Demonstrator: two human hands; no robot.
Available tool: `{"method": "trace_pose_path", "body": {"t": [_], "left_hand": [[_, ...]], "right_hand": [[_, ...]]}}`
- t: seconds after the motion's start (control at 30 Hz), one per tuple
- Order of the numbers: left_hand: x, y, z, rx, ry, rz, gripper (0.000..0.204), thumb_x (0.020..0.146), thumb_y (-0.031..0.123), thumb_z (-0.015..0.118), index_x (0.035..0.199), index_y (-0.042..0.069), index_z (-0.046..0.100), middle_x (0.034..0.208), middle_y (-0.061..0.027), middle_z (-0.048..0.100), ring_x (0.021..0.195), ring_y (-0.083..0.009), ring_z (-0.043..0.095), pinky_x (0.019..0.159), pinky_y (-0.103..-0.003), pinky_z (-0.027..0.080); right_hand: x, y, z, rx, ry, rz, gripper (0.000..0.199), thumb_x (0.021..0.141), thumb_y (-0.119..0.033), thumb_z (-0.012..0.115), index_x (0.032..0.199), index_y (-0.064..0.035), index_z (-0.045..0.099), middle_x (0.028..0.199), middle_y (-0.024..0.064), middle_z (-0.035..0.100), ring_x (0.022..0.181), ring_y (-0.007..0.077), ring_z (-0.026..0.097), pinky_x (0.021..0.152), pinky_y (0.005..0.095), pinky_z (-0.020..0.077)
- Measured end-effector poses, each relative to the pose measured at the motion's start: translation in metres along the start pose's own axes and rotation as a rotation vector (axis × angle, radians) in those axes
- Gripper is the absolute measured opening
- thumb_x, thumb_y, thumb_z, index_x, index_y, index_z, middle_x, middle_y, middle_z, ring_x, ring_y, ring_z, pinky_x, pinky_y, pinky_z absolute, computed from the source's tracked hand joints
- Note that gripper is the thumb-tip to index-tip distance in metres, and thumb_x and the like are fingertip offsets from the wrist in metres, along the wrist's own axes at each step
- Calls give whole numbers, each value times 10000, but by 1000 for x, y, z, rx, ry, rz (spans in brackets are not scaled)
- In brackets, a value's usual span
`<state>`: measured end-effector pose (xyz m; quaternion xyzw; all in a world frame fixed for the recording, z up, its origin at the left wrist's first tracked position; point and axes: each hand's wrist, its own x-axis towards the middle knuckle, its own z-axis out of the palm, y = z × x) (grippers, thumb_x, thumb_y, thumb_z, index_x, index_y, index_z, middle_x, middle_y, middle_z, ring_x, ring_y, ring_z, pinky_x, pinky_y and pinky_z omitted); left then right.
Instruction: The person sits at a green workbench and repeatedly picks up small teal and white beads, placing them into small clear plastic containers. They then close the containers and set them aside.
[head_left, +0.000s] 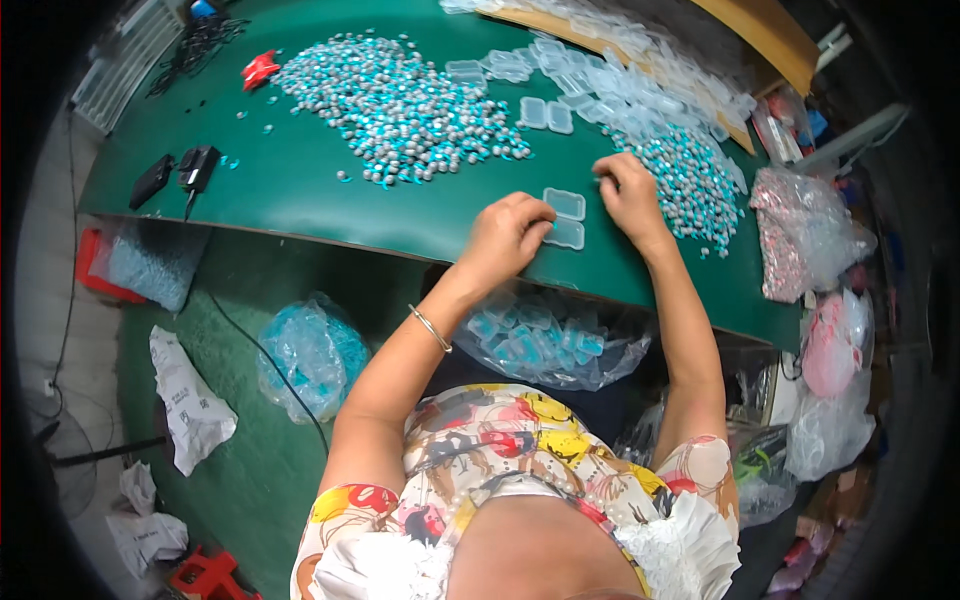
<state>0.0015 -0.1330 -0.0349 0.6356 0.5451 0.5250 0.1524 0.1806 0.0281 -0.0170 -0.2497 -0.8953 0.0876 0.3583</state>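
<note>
An open clear plastic case (565,204) lies on the green table before me, its two halves spread flat. Over its near half my left hand (508,237) is closed in a pinch, and a bit of teal shows at the fingertips. My right hand (630,196) hovers just right of the case with curled, closed fingers; whatever they hold is too small to make out. Beside it spreads a pile of small grey and teal pieces (690,185). A larger heap of the same pieces (400,110) covers the table's far left and middle.
Many empty clear cases (620,85) are strewn at the far right, one open pair (546,115) nearer. Black devices (198,168) lie at the left edge. A bag of filled cases (540,340) hangs below the table's front edge; a pink-speckled bag (785,235) stands right.
</note>
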Motion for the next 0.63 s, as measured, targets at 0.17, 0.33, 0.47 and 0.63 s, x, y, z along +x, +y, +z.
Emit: {"method": "trace_pose_path", "body": {"t": [0.17,0.33,0.47,0.63], "left_hand": [[-1,0,5,5,-16,-24,116,832,29,698,948,28,697,931,-107,644,715,-230,627,648,-335,506],[0,0,10,139,-38,62,124,804,30,705,928,31,693,929,-119,627,856,-288,623,741,-381,503],[-2,6,9,216,-64,22,129,791,48,709,917,24,696,933,-114,617,862,-294,616,744,-387,500],[-3,7,10,232,-99,-79,173,794,115,722,954,52,705,956,-122,620,922,-319,612,815,-422,498]], "right_hand": [[-20,-57,-18,304,-167,200,210,801,57,601,991,2,670,911,127,672,814,227,692,703,325,550],[-30,-73,-14,188,-164,-42,242,748,39,609,976,-31,648,931,163,673,882,347,656,795,440,521],[-35,-77,-3,80,-216,-28,266,736,17,636,993,-44,615,918,144,663,901,360,634,784,473,486],[-41,-80,0,-8,-230,-11,277,749,-23,656,1017,-62,598,936,136,661,932,359,631,791,471,481]]}}
